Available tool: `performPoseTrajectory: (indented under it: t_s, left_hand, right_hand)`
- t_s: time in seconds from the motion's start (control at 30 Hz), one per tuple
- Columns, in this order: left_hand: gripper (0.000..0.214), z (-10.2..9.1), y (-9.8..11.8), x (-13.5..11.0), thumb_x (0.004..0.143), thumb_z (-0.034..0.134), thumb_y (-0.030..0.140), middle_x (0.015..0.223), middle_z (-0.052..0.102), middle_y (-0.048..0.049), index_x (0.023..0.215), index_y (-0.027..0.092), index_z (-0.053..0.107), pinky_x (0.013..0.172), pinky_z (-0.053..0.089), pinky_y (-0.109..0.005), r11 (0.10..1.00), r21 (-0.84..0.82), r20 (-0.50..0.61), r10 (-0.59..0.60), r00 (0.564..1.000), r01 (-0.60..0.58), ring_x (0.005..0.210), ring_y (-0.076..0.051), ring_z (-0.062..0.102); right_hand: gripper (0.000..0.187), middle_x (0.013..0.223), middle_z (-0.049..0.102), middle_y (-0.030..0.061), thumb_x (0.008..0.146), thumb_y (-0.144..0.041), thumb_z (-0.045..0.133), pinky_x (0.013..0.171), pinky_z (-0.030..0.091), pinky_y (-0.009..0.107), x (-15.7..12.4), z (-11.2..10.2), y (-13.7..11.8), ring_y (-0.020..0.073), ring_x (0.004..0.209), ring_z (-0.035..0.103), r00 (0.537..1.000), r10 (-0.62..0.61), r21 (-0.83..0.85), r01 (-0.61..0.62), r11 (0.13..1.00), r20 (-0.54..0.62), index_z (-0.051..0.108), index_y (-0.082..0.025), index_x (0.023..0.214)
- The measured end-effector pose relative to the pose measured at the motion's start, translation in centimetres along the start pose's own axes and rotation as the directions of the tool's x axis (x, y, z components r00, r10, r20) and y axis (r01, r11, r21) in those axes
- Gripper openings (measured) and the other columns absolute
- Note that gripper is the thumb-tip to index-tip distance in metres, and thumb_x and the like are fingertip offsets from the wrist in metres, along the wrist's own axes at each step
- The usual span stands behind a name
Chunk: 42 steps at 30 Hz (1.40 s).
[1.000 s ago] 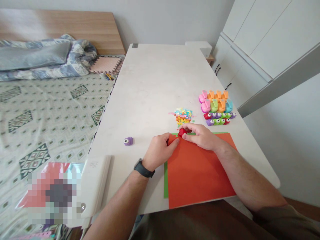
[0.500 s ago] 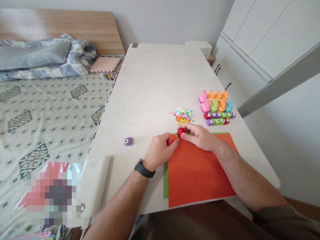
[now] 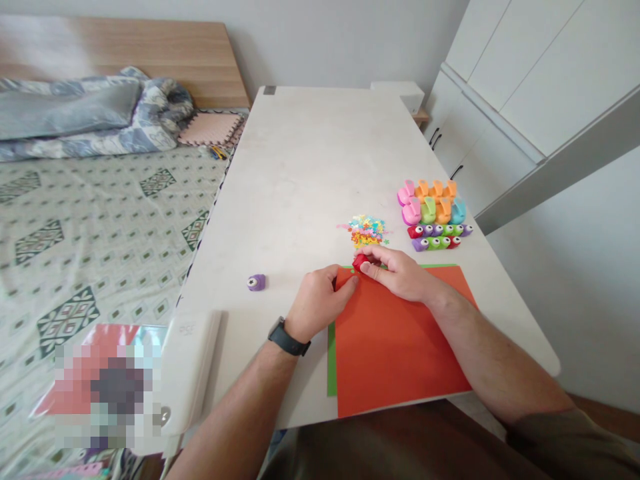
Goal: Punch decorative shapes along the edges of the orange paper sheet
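Far left of the white table: a purple punch, star motif on its white button, well apart from both hands

Left hand: thumb laid on the orange sheet near its far left corner, fingers curled at the edge; fingertips hidden, so I cannot tell whether it pinches or only presses. I would hold that corner flat and have the thumb clear of the cutter

Green sheet: beneath the orange, showing along the left and far edges. My judgement: one layer in the slot cuts cleaner, so check the green is out of it

Red punch: at the far edge of the orange sheet, close to that corner; a small green spot just beside it, hole or loose piece unclear

Beyond it, a pile of small paper shapes

Right hand: grasping the red punch, thumb at its white button, fingers round the far side. I would seat the slot squarely, then press straight down

Right: rows of coloured punches, apart from the hand
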<state>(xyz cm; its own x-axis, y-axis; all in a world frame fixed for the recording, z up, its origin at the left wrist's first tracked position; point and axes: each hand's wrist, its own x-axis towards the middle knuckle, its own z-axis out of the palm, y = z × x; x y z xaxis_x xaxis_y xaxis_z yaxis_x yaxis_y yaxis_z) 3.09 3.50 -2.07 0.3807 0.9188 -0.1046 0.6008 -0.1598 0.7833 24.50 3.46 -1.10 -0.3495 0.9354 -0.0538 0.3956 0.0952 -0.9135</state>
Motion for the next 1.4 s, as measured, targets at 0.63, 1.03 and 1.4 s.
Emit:
performPoseTrajectory:
  t_s: [0.63,1.03,1.4]
  left_hand:
    - [0.037,-0.1,0.1,0.0,0.094,0.054,0.048,0.063,0.054,0.0027,0.075,0.018,0.061,0.054,0.027,-0.025,1.0,0.027,0.001,0.015,1.0,-0.015,0.059,-0.011,0.043]
    - [0.028,-0.2,0.4,-0.2,0.094,0.057,0.042,0.077,0.068,0.0006,0.1,0.019,0.072,0.06,0.039,-0.024,0.997,-0.068,-0.002,0.035,0.999,-0.035,0.065,-0.013,0.055]
    - [0.031,0.0,0.3,-0.1,0.094,0.058,0.046,0.073,0.066,0.0012,0.098,0.019,0.074,0.057,0.037,-0.024,0.993,-0.117,-0.018,0.03,0.999,-0.032,0.064,-0.013,0.053]
  right_hand:
    - [0.036,0.117,0.072,0.0067,0.099,-0.049,0.058,0.096,0.052,0.037,0.3,0.0,0.3,0.0211,0.104,0.068,0.993,0.048,0.115,-0.035,0.993,-0.112,0.062,-0.023,0.123]
    - [0.015,0.077,0.054,-0.0015,0.094,-0.022,0.046,0.071,0.041,0.03,0.1,-0.8,0.1,0.0158,0.073,0.05,0.983,-0.03,-0.052,0.021,0.998,-0.179,0.06,-0.022,0.089]
    - [0.009,0.084,0.069,0.0023,0.087,-0.021,0.068,0.078,0.045,0.03,0.1,-0.5,-0.4,0.0174,0.082,0.062,0.986,-0.143,-0.347,0.104,0.932,-0.089,0.076,-0.021,0.091]
